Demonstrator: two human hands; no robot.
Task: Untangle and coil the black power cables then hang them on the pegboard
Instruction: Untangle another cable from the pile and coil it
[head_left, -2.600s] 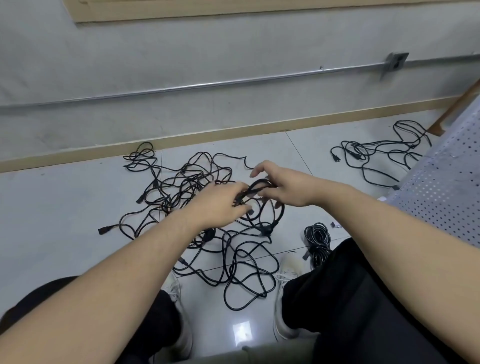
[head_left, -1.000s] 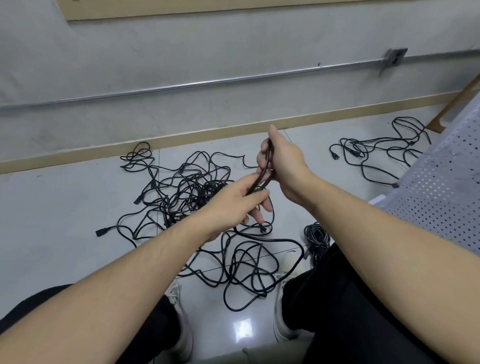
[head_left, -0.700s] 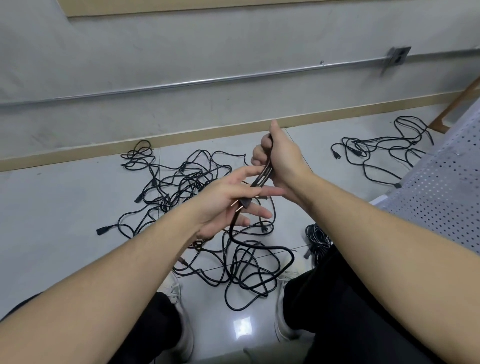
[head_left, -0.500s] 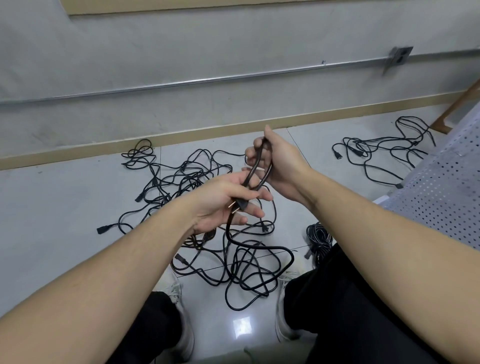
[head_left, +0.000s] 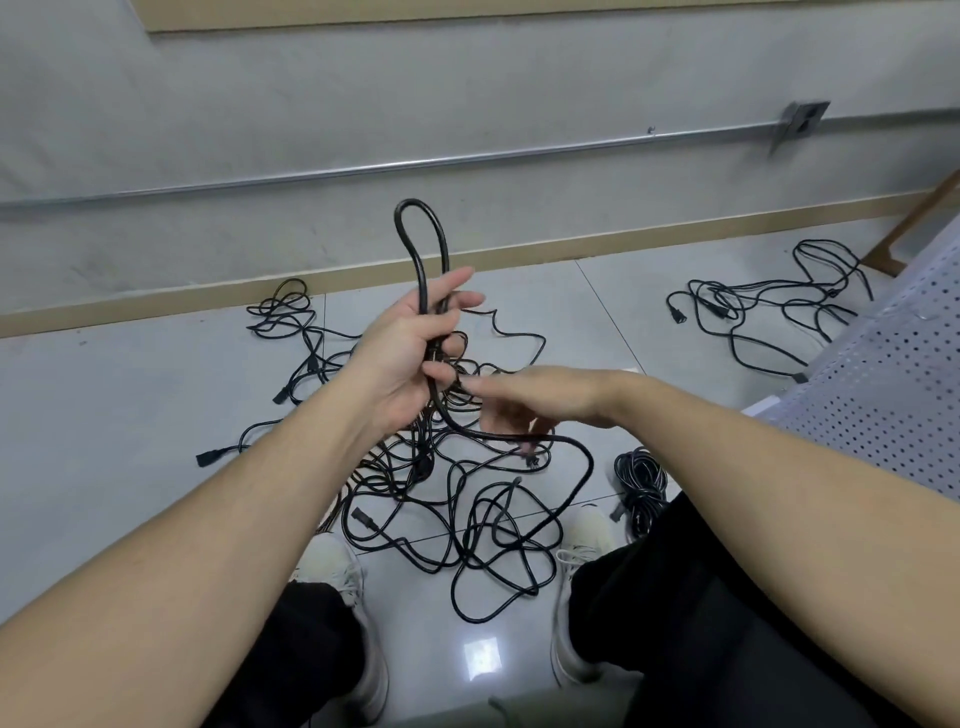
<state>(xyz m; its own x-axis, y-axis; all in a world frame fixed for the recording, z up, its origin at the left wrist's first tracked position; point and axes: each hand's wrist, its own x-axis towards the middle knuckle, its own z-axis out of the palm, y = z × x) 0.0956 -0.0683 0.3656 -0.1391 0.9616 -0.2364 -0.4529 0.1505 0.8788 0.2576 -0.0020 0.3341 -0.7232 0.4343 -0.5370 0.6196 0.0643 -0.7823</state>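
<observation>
The left hand (head_left: 410, 353) is gripping a black power cable (head_left: 422, 249) well above the floor (head_left: 104, 395), its fingers (head_left: 457, 301) curling round two strands laid side by side. Above the fist the cable is rising as a narrow folded loop, its long axis running near-upright and leaning slightly to the far side, with the bend pointing up at the wall. Below the fist the free length is dropping down and sweeping to the right in a shallow arc, passing just under the right hand (head_left: 540, 400) before curving back into the tangled pile (head_left: 467, 499) between the shoes.

The right hand is hovering just beside and slightly nearer than the left one, palm down, its fingers loose and mostly straight, holding nothing (the tips are blurred, so whether they are brushing the strand cannot be told). The trailing run lies immediately below and to the left of those fingertips, so the right hand is the nearer one for catching it and bringing up the next turn, probably by pinching the strand where it is leaving the left fist.

A finished coil (head_left: 641, 478) is lying by the right shoe, a second loose bundle (head_left: 769, 306) is spreading far right, and the pegboard (head_left: 883, 395) is leaning at the right edge.
</observation>
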